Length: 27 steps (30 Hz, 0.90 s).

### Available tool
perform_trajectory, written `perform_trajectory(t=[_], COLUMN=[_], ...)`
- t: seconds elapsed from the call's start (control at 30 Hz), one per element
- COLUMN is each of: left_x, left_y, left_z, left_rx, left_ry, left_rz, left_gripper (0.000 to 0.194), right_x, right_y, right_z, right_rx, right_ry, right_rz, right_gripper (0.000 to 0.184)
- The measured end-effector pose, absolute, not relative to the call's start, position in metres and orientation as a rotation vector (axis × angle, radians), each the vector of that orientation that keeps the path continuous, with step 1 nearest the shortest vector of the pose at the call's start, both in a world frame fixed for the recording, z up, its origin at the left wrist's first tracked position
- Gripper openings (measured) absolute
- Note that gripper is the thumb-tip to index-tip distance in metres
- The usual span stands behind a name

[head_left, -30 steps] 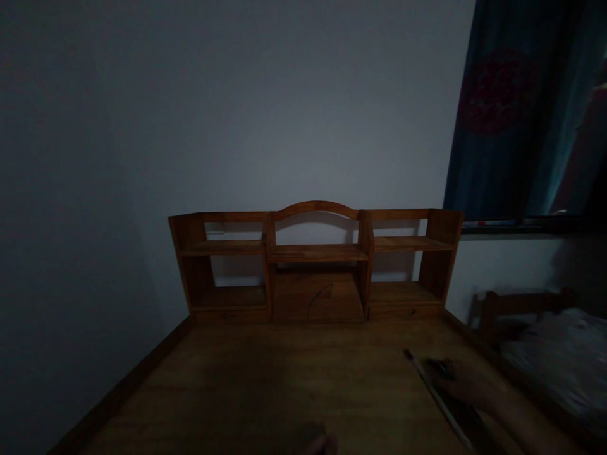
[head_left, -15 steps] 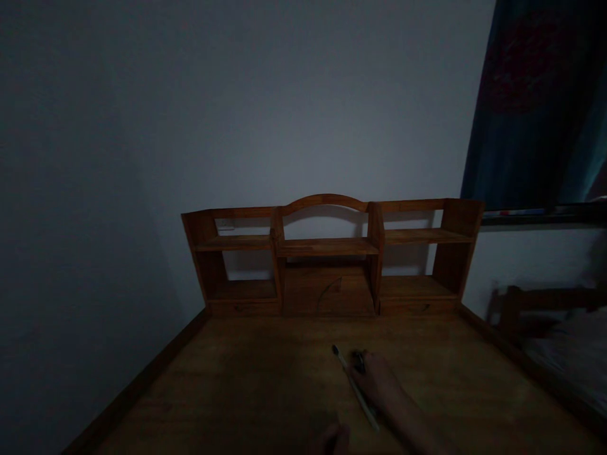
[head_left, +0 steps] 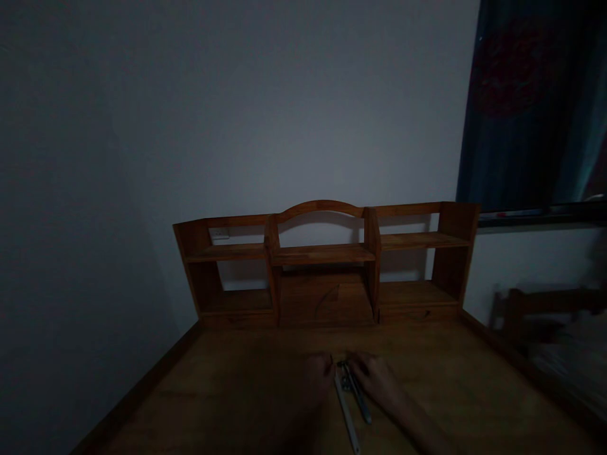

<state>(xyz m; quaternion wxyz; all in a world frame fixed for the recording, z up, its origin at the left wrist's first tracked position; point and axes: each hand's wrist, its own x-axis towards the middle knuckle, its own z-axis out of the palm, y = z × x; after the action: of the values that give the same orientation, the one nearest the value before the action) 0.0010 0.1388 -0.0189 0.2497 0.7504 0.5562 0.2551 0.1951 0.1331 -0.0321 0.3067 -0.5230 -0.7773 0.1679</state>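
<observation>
A pale toothbrush (head_left: 348, 415) lies slantwise on the wooden desk, its handle toward me. My left hand (head_left: 318, 374) is closed at its far end, and the fingers cover the brush head. Just to the right is a second slender, grey-handled thing (head_left: 360, 402) with a dark far end, its kind unclear in the dim light. My right hand (head_left: 378, 377) is closed at that far end, fingertips bent down toward the desk. Between the two handles shows a small dark, partly shiny thing (head_left: 346, 383) that I cannot make out.
A wooden shelf unit (head_left: 325, 254) with several compartments stands along the back of the desk (head_left: 227, 385). Raised wooden edging (head_left: 142, 387) borders the left side. Beyond the right edge are a wooden frame (head_left: 550, 300) and a dark curtain (head_left: 512, 126).
My left hand has come up from the bottom edge to the toothbrush's far end. The toothbrush has turned steeper and shifted nearer me. The grey-handled thing, earlier mostly hidden by my right hand, now shows.
</observation>
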Motion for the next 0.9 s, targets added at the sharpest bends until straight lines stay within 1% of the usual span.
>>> perform_trajectory(t=[0.13,0.3,0.47,0.63,0.67,0.8,0.9], left_x=[0.005,0.003,0.000,-0.002,-0.002,-0.002,-0.003], left_y=[0.152,0.152,0.149,0.144,0.142,0.139,0.143], left_z=[-0.050,-0.071,-0.073,-0.064,-0.062,-0.056,-0.056], left_rx=[2.181,2.223,2.236,2.237,2.233,2.232,2.173], left_ry=[1.565,1.514,1.526,1.504,1.509,1.484,1.441], left_rz=[0.897,0.998,0.938,0.908,0.910,0.916,0.944], left_gripper=[0.018,0.014,0.031,0.040,0.038,0.021,0.015], right_x=[0.195,0.191,0.186,0.182,0.181,0.180,0.181], right_y=[0.134,0.132,0.125,0.122,0.122,0.123,0.122], right_z=[-0.044,-0.041,-0.035,-0.039,-0.040,-0.045,-0.043], right_rx=[-1.349,-1.375,-1.309,-1.240,-1.234,-1.213,-1.206], right_ry=[-1.986,-1.920,-1.907,-1.914,-1.910,-1.906,-1.906], right_rz=[0.427,0.403,0.469,0.543,0.546,0.552,0.558], right_gripper=[0.030,0.024,0.020,0.027,0.028,0.031,0.033])
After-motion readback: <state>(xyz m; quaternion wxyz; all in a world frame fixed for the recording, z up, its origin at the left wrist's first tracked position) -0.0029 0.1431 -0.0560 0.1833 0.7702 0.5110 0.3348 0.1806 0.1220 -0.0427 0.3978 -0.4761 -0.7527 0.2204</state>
